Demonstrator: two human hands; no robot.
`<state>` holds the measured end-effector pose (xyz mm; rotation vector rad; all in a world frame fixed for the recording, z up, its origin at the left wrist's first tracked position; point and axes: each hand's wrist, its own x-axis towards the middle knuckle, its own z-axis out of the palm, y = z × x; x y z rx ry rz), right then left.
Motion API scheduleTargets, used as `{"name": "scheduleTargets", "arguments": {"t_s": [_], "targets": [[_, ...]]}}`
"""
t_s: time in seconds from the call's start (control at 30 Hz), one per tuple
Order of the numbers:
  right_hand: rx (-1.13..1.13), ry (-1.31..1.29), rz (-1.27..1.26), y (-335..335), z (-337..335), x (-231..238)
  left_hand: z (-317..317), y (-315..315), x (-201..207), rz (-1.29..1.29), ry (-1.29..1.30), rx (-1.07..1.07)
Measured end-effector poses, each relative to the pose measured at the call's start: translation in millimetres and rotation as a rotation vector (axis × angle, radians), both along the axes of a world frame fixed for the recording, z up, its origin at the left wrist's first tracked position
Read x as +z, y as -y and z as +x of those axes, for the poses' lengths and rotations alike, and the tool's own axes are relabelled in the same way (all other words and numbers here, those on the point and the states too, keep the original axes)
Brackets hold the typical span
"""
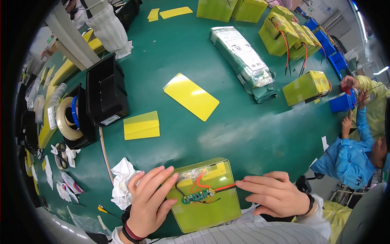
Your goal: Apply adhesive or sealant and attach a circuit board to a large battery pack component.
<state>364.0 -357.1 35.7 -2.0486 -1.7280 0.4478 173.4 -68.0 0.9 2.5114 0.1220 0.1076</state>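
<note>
In front of me lies a yellow-green wrapped battery pack [221, 211], close to the table's near edge. A small green circuit board [198, 197] sits on its top face, with red and black wires [224, 188] running off to the right. Clear tape [195, 173] covers part of the pack's far side. My left hand [152, 199] rests along the pack's left edge, fingers stretched and apart. At the right, my right hand [278, 193] pinches the end of the wires between thumb and fingers; the thumb tip is partly hidden.
Yellow sheets [191, 96] and a folded yellow piece [141, 125] lie beyond the pack. Crumpled white tissue [123, 183] is beside my left hand. Black bins [106, 89] stand left. A plastic-wrapped parcel [243, 59] and more packs [306, 87] lie far right, near co-workers.
</note>
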Motion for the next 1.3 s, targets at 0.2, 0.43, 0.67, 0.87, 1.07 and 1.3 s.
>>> {"name": "scheduleTargets", "arguments": {"t_s": [0.2,0.43,0.67,0.87,1.07,1.3], "targets": [[0.197,0.223,0.060,-46,14,-20,1,2,-4,-0.030,-0.002,-0.024],[0.249,0.389,0.129,-50,15,-35,-4,2,-15,-0.001,0.058,0.011],[0.167,0.069,0.107,-60,28,-39,-2,-1,-15,0.001,0.051,0.001],[0.132,-0.324,-0.007,-66,37,-44,1,-3,-12,-0.055,0.016,0.023],[0.098,-0.441,0.078,-71,37,-50,1,-3,-10,-0.252,0.037,0.075],[0.102,-0.441,0.072,-72,38,-53,4,-7,-6,-0.277,0.012,0.047]]}}
